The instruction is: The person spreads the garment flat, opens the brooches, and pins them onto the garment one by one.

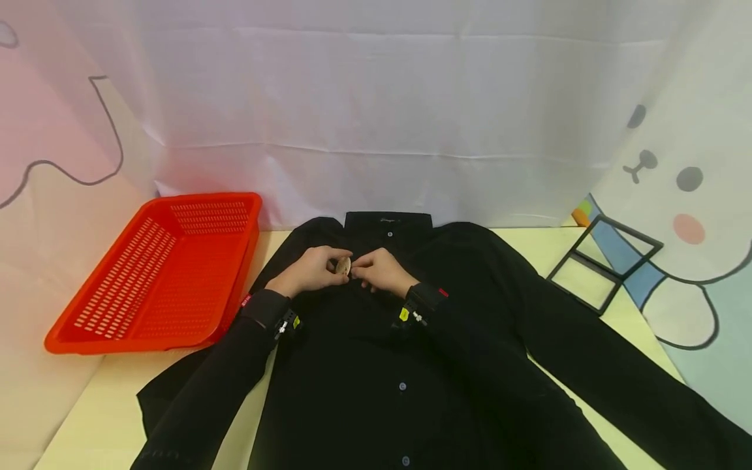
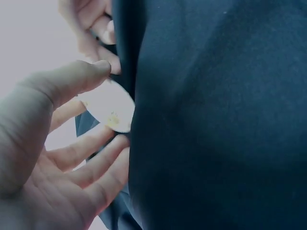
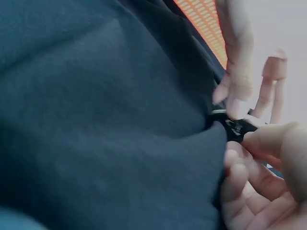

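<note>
A black button-up shirt (image 1: 376,365) lies spread out with its collar at the far side. Over its upper chest my left hand (image 1: 316,269) holds a small round badge (image 1: 343,266) between thumb and fingers. The badge's pale face (image 2: 108,105) shows in the left wrist view, tilted against the cloth. Right beside it, my right hand (image 1: 382,271) pinches at the shirt cloth with thumb and curled fingers. A dark piece with silvery marks (image 3: 236,128) shows between the two hands in the right wrist view; whether it is the badge's back is unclear.
To the left stands a red plastic basket (image 1: 194,281) with perforated walls. A black frame-like stand (image 1: 608,264) is at the right, beyond the shirt's sleeve. White curtain cloth (image 1: 376,117) hangs behind the pale yellow table (image 1: 82,411).
</note>
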The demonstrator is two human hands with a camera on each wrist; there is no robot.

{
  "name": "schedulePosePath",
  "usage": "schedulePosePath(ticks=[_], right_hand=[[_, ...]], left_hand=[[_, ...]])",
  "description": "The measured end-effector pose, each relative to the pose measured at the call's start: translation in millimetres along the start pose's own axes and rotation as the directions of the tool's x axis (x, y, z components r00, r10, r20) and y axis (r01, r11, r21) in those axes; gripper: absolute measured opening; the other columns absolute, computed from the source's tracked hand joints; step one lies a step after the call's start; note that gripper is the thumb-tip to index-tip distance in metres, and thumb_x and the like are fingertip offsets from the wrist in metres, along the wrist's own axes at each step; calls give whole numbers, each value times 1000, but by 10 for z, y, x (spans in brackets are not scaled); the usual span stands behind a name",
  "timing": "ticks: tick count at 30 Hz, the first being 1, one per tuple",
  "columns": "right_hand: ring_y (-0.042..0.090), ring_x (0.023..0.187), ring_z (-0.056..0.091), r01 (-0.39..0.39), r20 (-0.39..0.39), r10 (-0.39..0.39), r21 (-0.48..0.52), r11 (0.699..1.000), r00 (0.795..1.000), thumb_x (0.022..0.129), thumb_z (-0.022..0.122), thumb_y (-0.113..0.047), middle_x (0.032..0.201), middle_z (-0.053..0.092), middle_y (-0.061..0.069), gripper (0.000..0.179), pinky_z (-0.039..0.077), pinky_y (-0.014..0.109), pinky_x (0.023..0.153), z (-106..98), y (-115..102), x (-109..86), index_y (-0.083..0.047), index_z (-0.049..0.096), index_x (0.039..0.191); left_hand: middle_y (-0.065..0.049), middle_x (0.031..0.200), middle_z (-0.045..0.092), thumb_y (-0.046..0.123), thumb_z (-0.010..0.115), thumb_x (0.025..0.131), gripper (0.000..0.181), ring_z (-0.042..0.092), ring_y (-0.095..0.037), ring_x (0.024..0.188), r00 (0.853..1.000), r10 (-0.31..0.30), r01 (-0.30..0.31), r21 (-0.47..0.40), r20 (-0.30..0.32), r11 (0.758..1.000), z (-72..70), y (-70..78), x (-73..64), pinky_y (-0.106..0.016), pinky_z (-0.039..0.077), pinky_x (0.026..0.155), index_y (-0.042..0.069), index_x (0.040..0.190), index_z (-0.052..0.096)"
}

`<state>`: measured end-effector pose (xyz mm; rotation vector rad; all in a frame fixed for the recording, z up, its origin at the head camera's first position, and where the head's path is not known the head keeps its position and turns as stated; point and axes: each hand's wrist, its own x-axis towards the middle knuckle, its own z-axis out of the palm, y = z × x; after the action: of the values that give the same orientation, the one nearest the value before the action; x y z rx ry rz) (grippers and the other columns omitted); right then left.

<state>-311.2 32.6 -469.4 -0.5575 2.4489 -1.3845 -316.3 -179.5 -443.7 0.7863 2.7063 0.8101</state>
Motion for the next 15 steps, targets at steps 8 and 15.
schedulePosePath(ticks=[8,15], right_hand=[[13,64,65,56,-102,-61,-47,997,993,100,67,-12,102,77,11,24,53,25,57,-37,-55,-26,-6,75,121],[18,86,68,147,1,-157,-356,923,988,96,74,-15,110,77,10,23,54,35,84,11,-83,-8,-5,78,117]], left_hand=[[-22,126,67,26,76,93,56,56,-38,121,997,-70,74,194,-28,978,62,183,26,-52,49,98,-4,138,61],[-29,143,52,31,81,89,84,55,-40,125,977,-212,203,225,16,953,121,251,21,-50,51,101,-4,154,41]])
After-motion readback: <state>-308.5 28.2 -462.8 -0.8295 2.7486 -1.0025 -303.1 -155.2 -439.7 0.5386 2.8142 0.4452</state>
